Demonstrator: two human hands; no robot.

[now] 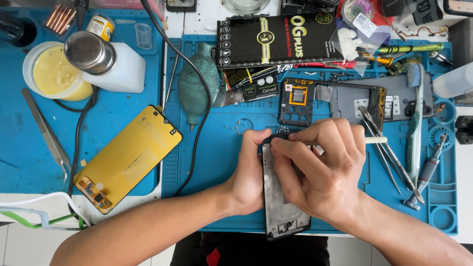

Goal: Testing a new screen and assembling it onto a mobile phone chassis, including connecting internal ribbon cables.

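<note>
A black phone frame (281, 207) lies lengthwise on the blue work mat (221, 148) near the front edge. My left hand (246, 172) grips its left side, thumb up at the top corner. My right hand (320, 170) lies over the frame's upper right part and holds a thin white stick (377, 140) whose tip points left at the frame's top edge. The stick's tip is hidden by my fingers.
A yellow-backed phone screen (128, 157) lies left of my hands. A grey phone back housing (340, 101), tweezers (384, 148), a toothbrush (416, 113) and a screwdriver (428, 170) lie to the right. A green air blower (197, 83), a black cable (197, 133), a black box (276, 39) and bottles sit behind.
</note>
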